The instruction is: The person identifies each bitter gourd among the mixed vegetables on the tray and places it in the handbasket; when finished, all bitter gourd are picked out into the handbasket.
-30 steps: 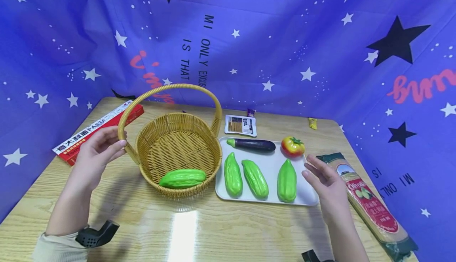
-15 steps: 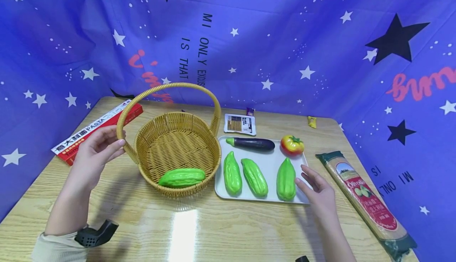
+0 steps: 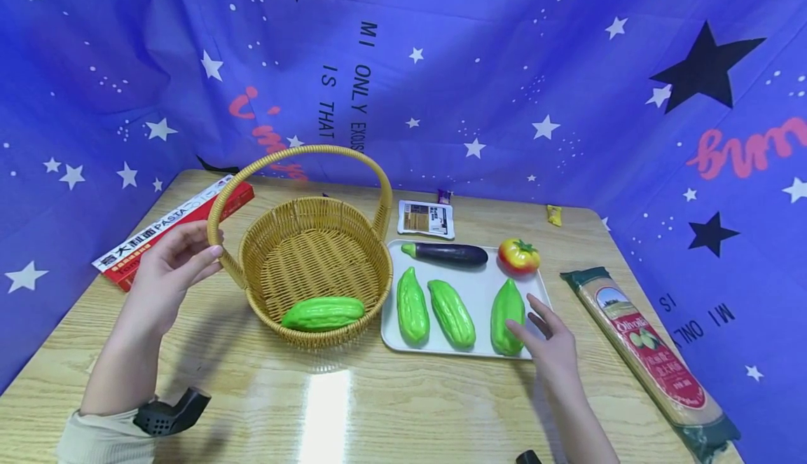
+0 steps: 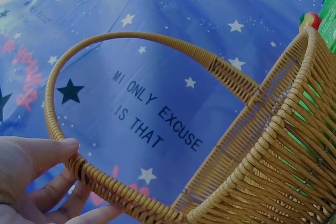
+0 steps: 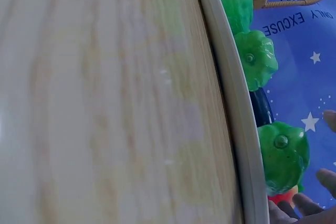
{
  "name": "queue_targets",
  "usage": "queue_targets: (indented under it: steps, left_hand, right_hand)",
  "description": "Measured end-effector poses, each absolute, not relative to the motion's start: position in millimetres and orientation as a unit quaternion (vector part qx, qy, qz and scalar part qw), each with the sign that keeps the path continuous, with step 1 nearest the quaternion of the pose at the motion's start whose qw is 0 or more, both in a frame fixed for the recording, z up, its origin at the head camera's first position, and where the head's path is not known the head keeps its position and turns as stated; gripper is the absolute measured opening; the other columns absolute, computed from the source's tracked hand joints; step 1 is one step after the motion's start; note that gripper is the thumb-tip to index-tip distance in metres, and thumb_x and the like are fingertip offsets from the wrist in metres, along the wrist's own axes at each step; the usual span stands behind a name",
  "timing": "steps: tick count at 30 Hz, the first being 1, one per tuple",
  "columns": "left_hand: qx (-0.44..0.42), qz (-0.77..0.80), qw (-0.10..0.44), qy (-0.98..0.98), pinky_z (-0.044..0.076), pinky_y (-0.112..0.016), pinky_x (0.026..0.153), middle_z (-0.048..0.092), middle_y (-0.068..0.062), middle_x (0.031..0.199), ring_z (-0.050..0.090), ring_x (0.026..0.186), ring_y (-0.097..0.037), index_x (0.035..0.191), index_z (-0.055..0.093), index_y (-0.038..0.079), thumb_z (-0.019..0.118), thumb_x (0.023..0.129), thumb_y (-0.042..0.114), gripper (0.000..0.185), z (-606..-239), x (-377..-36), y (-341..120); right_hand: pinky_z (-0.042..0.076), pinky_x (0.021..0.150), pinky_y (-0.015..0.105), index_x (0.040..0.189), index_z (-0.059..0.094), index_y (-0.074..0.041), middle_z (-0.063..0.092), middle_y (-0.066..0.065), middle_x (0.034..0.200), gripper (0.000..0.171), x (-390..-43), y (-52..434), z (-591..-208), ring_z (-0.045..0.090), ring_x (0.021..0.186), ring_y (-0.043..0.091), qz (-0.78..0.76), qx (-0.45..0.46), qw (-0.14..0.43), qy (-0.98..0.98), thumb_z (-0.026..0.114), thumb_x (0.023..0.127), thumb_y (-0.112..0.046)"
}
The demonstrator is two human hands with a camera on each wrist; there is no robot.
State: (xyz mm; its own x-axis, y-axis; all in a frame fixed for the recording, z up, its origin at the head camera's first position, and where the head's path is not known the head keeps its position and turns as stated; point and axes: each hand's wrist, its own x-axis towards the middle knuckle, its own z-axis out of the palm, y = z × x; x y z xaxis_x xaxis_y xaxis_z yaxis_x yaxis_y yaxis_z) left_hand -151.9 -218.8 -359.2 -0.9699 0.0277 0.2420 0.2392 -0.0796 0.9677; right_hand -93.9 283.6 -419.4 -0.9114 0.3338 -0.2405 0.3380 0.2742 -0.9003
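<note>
The right hand (image 3: 547, 338), fingers spread and relaxed, sits just right of the rightmost bitter gourd (image 3: 506, 314) on the white tray (image 3: 479, 289); its long axis runs away from the person. The left hand (image 3: 170, 268) grips the wicker basket's handle (image 3: 217, 205), far from it.

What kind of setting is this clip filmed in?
Likely a staged tabletop set, not a real kitchen: a wooden table walled in by a blue star-print cloth, with glossy toy-like green gourds on a white tray beside a wicker basket.
</note>
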Motion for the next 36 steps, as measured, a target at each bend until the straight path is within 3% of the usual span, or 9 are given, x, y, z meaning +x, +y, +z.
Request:
queue_targets:
  steps: [10, 19, 36]
  left_hand:
    - [-0.109, -0.737, 0.07, -0.664, 0.057, -0.015, 0.075, 0.062, 0.005, 0.103, 0.062, 0.092, -0.002, 0.116, 0.057, 0.013, 0.06, 0.089, -0.001, 0.03, -359.6, -152.6, -219.5]
    - [-0.11, -0.738, 0.072, -0.662, 0.057, -0.015, 0.075, 0.062, 0.004, 0.103, 0.061, 0.092, -0.001, 0.115, 0.057, 0.013, 0.059, 0.089, -0.001, 0.029, -360.0, -152.6, -219.8]
    - [-0.103, -0.732, 0.07, -0.67, 0.057, -0.014, 0.075, 0.061, 0.004, 0.103, 0.061, 0.093, -0.001, 0.115, 0.057, 0.014, 0.06, 0.089, 0.001, 0.029, -359.4, -152.4, -219.0]
  right_hand:
    - [0.03, 0.116, 0.047, 0.149, 0.026, -0.017, 0.023, 0.02, 0.154, 0.08, -98.3, 282.8, -427.8, 0.028, 0.14, 0.038, -0.504, 0.211, 0.04, 0.837, 0.071, 0.083, -0.023]
    - [0.033, 0.114, 0.048, 0.148, 0.028, -0.014, 0.031, 0.024, 0.149, 0.074, -99.0, 284.3, -428.5, 0.034, 0.135, 0.04, -0.495, 0.207, 0.049, 0.842, 0.067, 0.086, -0.021]
    - [0.036, 0.113, 0.044, 0.148, 0.028, -0.021, 0.036, 0.017, 0.149, 0.072, -98.1, 284.1, -398.7, 0.038, 0.134, 0.033, -0.503, 0.204, 0.024, 0.839, 0.066, 0.087, -0.025]
